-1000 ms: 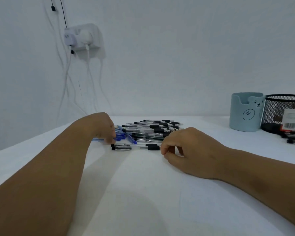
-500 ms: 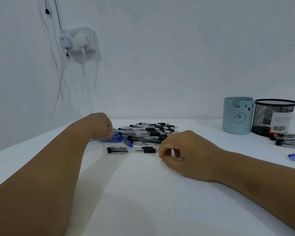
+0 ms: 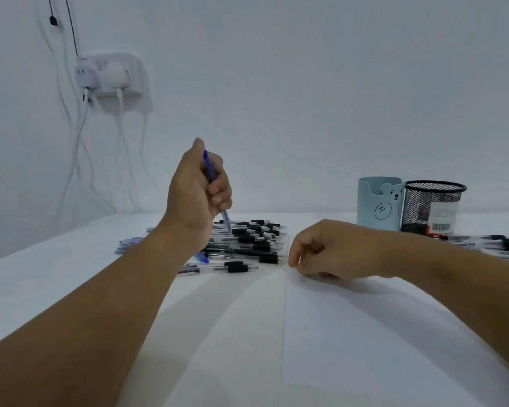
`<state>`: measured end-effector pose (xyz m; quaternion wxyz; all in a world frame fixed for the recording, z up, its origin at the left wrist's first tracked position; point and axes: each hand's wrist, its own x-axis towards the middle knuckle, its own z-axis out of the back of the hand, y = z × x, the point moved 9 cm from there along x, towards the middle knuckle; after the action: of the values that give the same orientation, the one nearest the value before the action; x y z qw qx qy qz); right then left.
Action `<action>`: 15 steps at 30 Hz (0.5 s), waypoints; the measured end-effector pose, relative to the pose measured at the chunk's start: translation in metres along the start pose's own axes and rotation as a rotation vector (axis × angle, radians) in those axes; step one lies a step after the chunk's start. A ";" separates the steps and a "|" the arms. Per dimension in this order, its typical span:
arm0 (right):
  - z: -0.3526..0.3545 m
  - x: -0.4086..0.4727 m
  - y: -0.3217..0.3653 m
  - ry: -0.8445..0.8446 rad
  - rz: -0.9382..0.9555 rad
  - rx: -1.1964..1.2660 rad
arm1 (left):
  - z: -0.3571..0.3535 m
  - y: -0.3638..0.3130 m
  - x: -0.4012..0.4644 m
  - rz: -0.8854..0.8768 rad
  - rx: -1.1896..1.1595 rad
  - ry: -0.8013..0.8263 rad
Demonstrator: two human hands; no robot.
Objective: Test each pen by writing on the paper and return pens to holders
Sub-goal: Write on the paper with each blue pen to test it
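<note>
Head view, read from the left: a white wall socket block (image 3: pixel 110 74) with white plugs is fixed to the wall, and white cables (image 3: pixel 80 136) hang from it down toward the white table (image 3: pixel 36 277). Further right, the left hand (image 3: pixel 199 189) is raised above the table, its fingers curled round a blue pen (image 3: pixel 210 174) that is held nearly upright, tilted slightly, with the thumb standing at the pen's upper end and the clear lower end pointing down toward the pile. On the table behind and below this hand a few blue pens (image 3: pixel 130 245) are seen lying at the left edge of a pile of clear pens with black grips (image 3: pixel 253 239); two such black-grip pens (image 3: pixel 235 267) lie just in front of the pile, apart from it. To the right of the pile, the right hand (image 3: pixel 332 251) rests on the far edge of a white sheet of paper (image 3: pixel 365 333) that is spread flat on the table; its fingers are curled downward with the fingertips (image 3: pixel 293 261) near the paper, and whether anything is pinched there cannot be told. Behind this hand, a light blue cylindrical pen holder with a bear face (image 3: pixel 379 204) stands upright, and a black wire-mesh pen holder with a white label (image 3: pixel 432 207) stands touching or just beside it on the right. At the far right edge, more black-grip pens (image 3: pixel 500 243) are seen lying on the table, blurred.
</note>
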<state>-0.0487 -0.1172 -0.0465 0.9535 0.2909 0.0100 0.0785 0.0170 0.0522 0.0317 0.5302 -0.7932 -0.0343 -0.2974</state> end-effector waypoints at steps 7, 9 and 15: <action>0.007 -0.005 -0.020 0.089 -0.053 0.414 | -0.022 0.029 -0.011 0.144 -0.341 -0.011; 0.016 -0.007 -0.020 -0.129 0.079 0.377 | -0.029 0.039 -0.014 0.192 -0.431 -0.015; 0.035 -0.028 0.019 -0.580 0.409 -0.112 | -0.055 0.055 -0.025 0.285 -0.540 0.023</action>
<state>-0.0774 -0.1249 -0.0077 0.8957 0.2444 -0.3236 0.1825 -0.0074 -0.0123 -0.0116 0.3370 -0.8989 0.1635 -0.2271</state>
